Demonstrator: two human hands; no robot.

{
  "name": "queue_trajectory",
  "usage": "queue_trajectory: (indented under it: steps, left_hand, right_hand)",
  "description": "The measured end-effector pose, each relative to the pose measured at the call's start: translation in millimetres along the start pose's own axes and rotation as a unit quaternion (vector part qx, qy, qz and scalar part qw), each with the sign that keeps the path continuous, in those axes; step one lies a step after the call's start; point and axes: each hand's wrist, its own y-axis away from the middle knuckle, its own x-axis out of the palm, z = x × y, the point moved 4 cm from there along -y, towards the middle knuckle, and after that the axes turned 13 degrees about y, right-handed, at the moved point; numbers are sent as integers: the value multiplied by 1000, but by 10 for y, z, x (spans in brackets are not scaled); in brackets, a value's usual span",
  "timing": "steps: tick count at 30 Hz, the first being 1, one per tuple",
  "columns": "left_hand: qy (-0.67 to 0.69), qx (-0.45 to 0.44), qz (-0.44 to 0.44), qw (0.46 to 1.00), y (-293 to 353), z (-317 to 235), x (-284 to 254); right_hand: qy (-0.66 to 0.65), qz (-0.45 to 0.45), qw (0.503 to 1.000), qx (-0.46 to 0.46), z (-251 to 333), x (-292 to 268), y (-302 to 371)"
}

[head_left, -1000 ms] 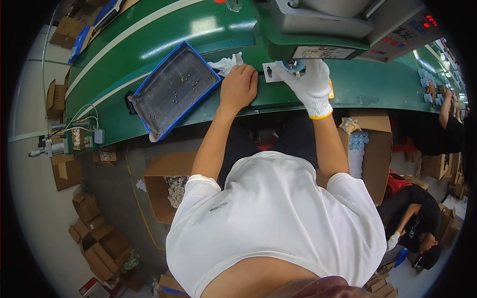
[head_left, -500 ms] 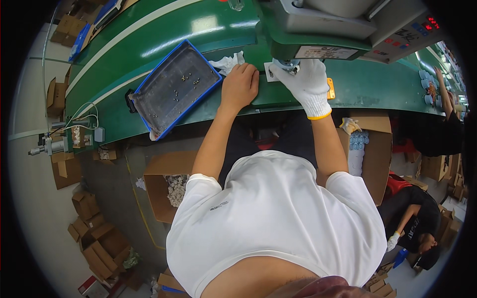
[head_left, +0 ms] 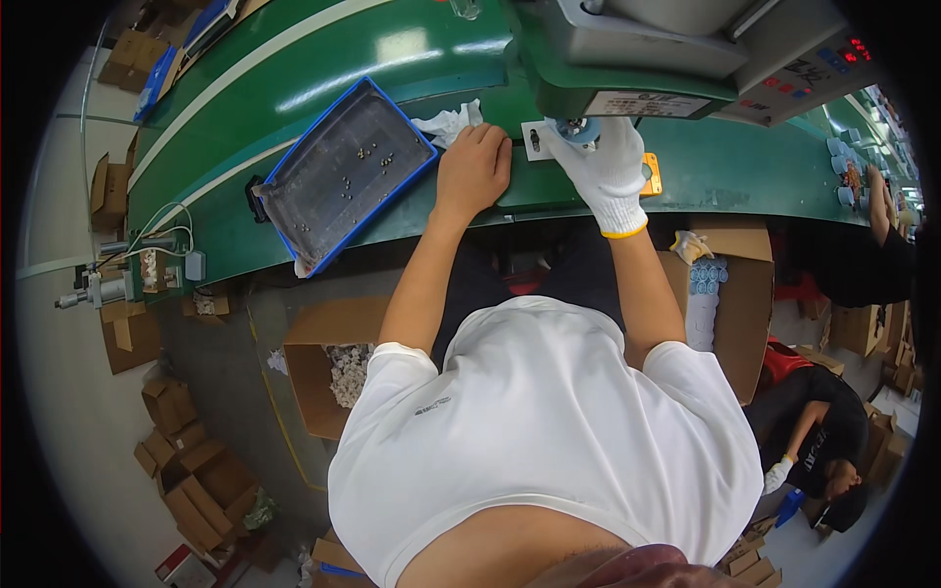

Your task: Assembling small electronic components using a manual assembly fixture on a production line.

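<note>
My right hand (head_left: pixel 610 169), in a white knit glove with a yellow cuff, grips a round light-blue part (head_left: pixel 578 129) beneath the machine head. Metal shows in the middle of that part; its far side is hidden. A small pale plate (head_left: pixel 534 141) with dark slots lies just left of the glove. My bare left hand (head_left: pixel 474 169) rests on the green bench, its fingers curled under. Whether it holds anything is hidden. Touching its far side is a crumpled white cloth (head_left: pixel 451 124).
A blue-rimmed tray (head_left: pixel 323 176) with several small metal balls stands left. The grey-green machine (head_left: pixel 637 59) overhangs the right hand. An orange block (head_left: pixel 652 174) is beside the glove. Cardboard boxes (head_left: pixel 742 294) (head_left: pixel 319 328) flank my legs. Co-workers (head_left: pixel 818 431) are at right.
My right hand has shifted slightly toward me, bringing the round part more into sight and uncovering more of the slotted plate. My left hand has not moved.
</note>
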Motion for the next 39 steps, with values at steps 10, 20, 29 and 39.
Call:
queue_trajectory:
  steps: [10,20,29,39]
  left_hand:
    - [-1,-3,2,1000,-10,12,3]
    - [52,5,-81,995,829,-43,-255]
    - [-51,44,-18,998,833,-59,-425]
    - [-62,88,-32,994,706,71,-321]
  right_hand:
    - [18,128,990,61,-20,-11,-100]
    - [18,-20,998,-63,-1088,-432,683]
    - [59,-57,992,-97,-1118,-475,778]
    - [43,33,996,-76,-960,-504,478]
